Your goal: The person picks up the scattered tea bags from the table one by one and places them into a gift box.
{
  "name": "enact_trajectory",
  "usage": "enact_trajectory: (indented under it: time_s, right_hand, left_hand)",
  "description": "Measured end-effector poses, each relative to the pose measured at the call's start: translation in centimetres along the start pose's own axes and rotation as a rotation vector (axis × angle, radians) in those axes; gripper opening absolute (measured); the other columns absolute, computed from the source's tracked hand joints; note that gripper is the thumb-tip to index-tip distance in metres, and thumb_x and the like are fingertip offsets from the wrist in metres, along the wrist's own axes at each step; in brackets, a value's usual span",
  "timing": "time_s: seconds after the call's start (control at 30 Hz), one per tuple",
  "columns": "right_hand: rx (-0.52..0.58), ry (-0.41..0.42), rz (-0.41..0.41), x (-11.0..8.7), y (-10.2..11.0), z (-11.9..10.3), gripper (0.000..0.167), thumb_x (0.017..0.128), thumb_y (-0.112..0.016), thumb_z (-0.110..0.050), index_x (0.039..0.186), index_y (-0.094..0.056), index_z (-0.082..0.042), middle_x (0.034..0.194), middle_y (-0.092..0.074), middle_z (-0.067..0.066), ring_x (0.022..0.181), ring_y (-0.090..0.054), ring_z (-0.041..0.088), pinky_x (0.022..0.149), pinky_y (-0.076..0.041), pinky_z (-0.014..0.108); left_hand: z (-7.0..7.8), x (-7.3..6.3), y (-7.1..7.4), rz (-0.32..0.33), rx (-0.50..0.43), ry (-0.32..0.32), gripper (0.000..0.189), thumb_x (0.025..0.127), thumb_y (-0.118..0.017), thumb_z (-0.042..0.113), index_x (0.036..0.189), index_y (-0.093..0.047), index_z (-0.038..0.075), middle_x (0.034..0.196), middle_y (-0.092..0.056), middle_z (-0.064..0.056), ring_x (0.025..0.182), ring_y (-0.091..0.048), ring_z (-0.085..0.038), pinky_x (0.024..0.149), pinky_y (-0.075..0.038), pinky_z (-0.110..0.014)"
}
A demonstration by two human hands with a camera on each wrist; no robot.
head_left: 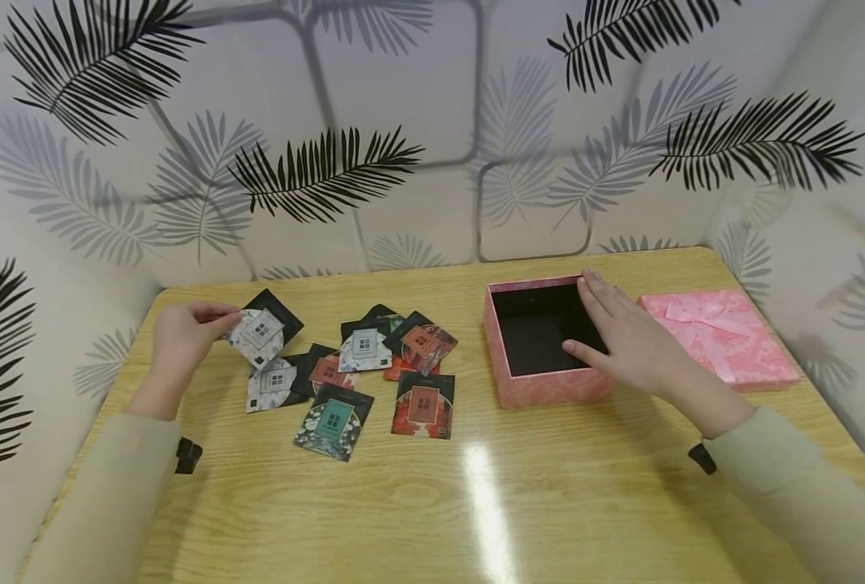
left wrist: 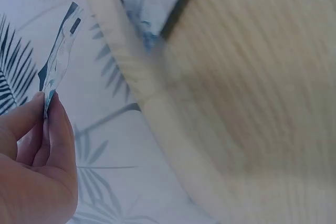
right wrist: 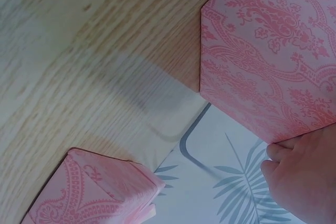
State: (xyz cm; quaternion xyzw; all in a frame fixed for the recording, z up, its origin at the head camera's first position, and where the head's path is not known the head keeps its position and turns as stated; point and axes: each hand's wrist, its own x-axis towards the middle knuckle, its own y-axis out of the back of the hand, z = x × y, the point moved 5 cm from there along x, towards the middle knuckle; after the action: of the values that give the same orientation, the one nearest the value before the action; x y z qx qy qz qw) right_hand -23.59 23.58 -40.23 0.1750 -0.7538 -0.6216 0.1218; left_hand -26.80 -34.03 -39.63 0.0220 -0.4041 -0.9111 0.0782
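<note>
At the left of the head view, my left hand (head_left: 184,341) pinches a small flat sachet (head_left: 259,334) with a white patterned front and a dark back. The left wrist view shows this sachet (left wrist: 60,56) nearly edge-on between thumb and fingertips. Beneath it lie another white sachet (head_left: 272,386) and a dark one overlapping it. My right hand (head_left: 630,345) rests at the right rim of a pink patterned box (head_left: 549,389), fingers straight along the edge and thumb over the opening. The box has a black interior, and its outer wall (right wrist: 273,45) fills the corner of the right wrist view.
Several more sachets lie mid-left, among them a green-labelled one (head_left: 333,422) and a red one (head_left: 423,405). Right of the box lies a pink lid (head_left: 725,337) with a bow. The wooden table (head_left: 403,503) meets a leaf-patterned wall covering (head_left: 418,195) behind.
</note>
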Motion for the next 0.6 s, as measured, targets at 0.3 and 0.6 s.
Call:
enact_trajectory:
  time_s: [0.3, 0.6]
  right_hand:
    - [0.012, -0.010, 0.000, -0.2, 0.1, -0.1, 0.097, 0.107, -0.055, -0.056, 0.169, -0.007, 0.002, 0.179, -0.006, 0.022, 0.166, -0.011, 0.042, 0.133, -0.018, 0.062]
    - [0.014, -0.010, 0.007, -0.3, 0.2, -0.3, 0.097, 0.107, -0.056, -0.055, 0.169, -0.009, 0.002, 0.178, -0.008, 0.023, 0.165, -0.012, 0.043, 0.133, -0.018, 0.062]
  left_hand:
    - [5.3, 0.3, -0.8, -0.018, -0.030, -0.100, 0.027, 0.102, -0.074, 0.019, 0.117, -0.079, -0.003, 0.109, -0.081, -0.018, 0.068, -0.058, 0.018, 0.065, -0.051, -0.007]
    - [11.6, -0.9, -3.3, -0.136, 0.013, -0.185, 0.025, 0.104, -0.072, 0.020, 0.117, -0.080, 0.001, 0.119, -0.078, -0.023, 0.091, -0.074, -0.020, 0.073, -0.052, -0.019]
